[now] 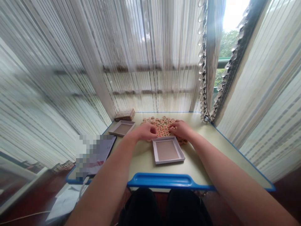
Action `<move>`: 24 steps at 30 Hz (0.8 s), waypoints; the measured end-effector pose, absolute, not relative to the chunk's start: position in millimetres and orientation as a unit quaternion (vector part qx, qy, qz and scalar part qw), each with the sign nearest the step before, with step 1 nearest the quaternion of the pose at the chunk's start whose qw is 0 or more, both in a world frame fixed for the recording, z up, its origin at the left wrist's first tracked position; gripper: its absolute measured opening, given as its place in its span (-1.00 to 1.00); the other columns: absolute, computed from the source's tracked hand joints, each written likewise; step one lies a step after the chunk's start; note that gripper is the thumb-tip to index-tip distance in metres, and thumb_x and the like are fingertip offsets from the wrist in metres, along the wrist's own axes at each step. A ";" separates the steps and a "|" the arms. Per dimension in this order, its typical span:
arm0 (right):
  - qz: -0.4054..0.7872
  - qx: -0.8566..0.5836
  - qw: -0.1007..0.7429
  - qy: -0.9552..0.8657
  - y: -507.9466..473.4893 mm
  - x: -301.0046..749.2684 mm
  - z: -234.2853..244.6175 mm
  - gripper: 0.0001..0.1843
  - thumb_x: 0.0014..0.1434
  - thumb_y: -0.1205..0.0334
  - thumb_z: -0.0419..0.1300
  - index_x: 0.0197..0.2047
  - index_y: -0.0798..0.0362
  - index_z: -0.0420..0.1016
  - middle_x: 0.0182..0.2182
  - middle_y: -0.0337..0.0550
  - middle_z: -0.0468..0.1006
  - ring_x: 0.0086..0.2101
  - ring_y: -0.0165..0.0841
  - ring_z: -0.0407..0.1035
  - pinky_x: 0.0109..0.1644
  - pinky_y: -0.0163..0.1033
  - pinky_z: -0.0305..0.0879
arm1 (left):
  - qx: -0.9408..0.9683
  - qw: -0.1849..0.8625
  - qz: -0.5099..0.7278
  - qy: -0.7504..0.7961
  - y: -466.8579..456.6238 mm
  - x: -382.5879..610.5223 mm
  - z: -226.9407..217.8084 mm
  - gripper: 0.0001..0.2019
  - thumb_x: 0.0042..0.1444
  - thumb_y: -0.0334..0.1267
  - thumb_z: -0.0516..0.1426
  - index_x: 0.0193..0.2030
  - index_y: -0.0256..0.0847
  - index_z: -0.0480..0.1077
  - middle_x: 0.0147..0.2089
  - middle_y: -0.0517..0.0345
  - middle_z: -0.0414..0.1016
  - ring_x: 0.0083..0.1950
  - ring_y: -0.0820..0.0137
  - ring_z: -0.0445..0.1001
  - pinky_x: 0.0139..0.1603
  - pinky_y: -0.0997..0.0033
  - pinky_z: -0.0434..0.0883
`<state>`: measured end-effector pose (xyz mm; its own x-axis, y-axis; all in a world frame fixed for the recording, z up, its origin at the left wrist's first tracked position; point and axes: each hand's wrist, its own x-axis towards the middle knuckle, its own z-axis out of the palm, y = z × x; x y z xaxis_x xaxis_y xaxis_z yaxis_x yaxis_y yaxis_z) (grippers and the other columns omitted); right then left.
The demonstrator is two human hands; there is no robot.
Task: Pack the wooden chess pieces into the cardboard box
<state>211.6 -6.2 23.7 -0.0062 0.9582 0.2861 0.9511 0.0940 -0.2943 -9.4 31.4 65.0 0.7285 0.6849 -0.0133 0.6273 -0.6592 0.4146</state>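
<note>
Many round wooden Chinese chess pieces (161, 128) with red or dark characters lie in a crowded patch on the table. At the patch's left edge is my left hand (146, 131), its fingers curled inward over the pieces; whatever they hold is hidden. My right hand (181, 128) is on the right side of the patch, fingertips pinched at a piece among the others. Just in front of both hands, a shallow open box (154, 153) with white sides and a brownish bottom shows nothing inside.
A second shallow box part (133, 125) lies left of the pieces. Behind it is a stacked brown box (124, 114). A tablet-like device (103, 153) with a cable rests at the left edge. The pale table (199, 175) has a blue rim; string curtains (152, 47) hang behind.
</note>
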 end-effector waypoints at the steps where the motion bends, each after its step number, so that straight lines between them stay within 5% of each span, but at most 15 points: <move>1: 0.008 -0.674 0.212 -0.708 -6.5 211.6 24.1 -0.71 0.03 0.03 0.13 -0.20 -0.10 0.54 -0.24 -0.14 0.43 -0.13 -0.25 0.26 -0.07 -0.25 0.16 | 0.906 0.203 0.065 0.365 31.3 -10.7 66.8 -0.80 -0.17 -0.19 0.11 -0.42 -0.24 0.44 -0.45 0.23 0.45 -0.42 0.49 0.36 -0.47 0.56 0.20; 16: 0.025 -0.657 0.226 -0.719 2.1 214.6 14.1 -0.71 0.03 0.23 0.10 -0.17 -0.05 0.53 -0.27 -0.14 0.45 -0.23 -0.35 0.31 -0.11 -0.33 0.18 | 0.914 0.182 0.071 0.356 31.4 -7.2 62.0 -0.77 -0.09 -0.14 0.07 -0.43 -0.23 0.45 -0.50 0.24 0.44 -0.47 0.51 0.32 -0.49 0.56 0.17; 24: 0.028 -0.662 0.224 -0.714 1.5 213.0 13.6 -0.67 0.03 0.25 0.09 -0.12 -0.06 0.50 -0.26 -0.15 0.45 -0.22 -0.35 0.31 -0.13 -0.34 0.18 | 0.922 0.015 0.143 0.361 38.9 -7.7 57.6 -0.71 0.01 -0.15 -0.01 -0.56 -0.25 0.40 -0.57 0.19 0.38 -0.51 0.51 0.25 -0.49 0.49 0.10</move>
